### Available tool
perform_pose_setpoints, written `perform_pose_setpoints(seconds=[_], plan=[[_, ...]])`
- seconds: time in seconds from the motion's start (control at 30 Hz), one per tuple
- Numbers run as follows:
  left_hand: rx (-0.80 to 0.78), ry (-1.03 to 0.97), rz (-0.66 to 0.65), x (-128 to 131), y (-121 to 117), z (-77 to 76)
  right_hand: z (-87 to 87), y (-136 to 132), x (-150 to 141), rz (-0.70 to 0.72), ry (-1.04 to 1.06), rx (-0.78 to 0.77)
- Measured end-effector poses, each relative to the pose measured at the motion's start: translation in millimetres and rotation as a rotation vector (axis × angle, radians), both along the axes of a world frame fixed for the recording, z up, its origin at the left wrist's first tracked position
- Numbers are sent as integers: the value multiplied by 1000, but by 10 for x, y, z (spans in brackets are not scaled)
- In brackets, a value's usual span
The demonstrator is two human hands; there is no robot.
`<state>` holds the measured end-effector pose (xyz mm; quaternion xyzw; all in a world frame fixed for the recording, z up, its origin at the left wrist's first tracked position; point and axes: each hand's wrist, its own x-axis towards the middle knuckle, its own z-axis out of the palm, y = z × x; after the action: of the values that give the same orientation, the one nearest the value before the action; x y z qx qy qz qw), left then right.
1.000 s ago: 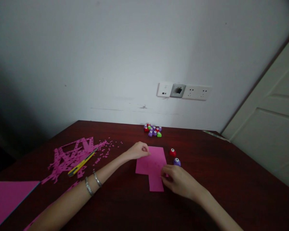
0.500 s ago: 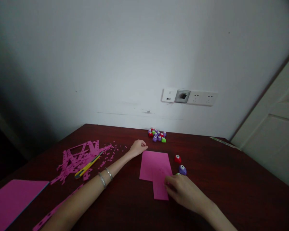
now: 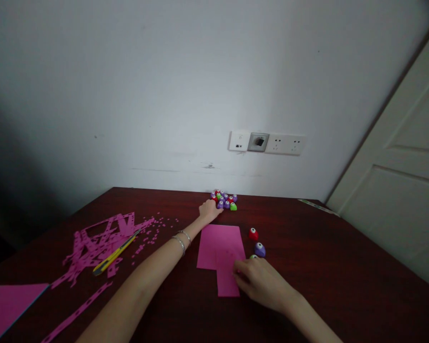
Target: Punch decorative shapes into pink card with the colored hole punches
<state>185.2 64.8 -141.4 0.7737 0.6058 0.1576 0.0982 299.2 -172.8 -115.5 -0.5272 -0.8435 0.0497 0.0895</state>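
While the right hand point(image 3: 259, 282) is resting with bent fingers at the right edge of the smooth pink paper point(image 3: 218, 245), any grip impossible to tell, a glossy, domed red piece point(image 3: 253, 235) and purple piece point(image 3: 260, 250) are sitting right of it. A yellow cutter point(image 3: 116, 256) is lying left of the paper, along lacy scraps point(image 3: 123, 228). Beyond the paper, the left hand point(image 3: 209, 211) is curling at a cluster of similar domes point(image 3: 227, 205), its hold hidden, seemingly selecting one; that is calling for a light pinch.

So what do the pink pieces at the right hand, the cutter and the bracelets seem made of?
Pink pieces: matte, flat, evenly coloured; card or thin foam, can't tell which. Cutter: yellow body, probably smooth plastic by its even colour. Bracelets: silvery with a sheen, likely metal.
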Motion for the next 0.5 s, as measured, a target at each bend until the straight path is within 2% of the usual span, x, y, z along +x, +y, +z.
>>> perform_pose_setpoints(seconds=[0.33,0.5], plan=[[0,-51,16,56,14,-49,-10,5,-16,14,-12,26],[-21,-74,36,24,-45,1,-25,42,0,-95,62,6]])
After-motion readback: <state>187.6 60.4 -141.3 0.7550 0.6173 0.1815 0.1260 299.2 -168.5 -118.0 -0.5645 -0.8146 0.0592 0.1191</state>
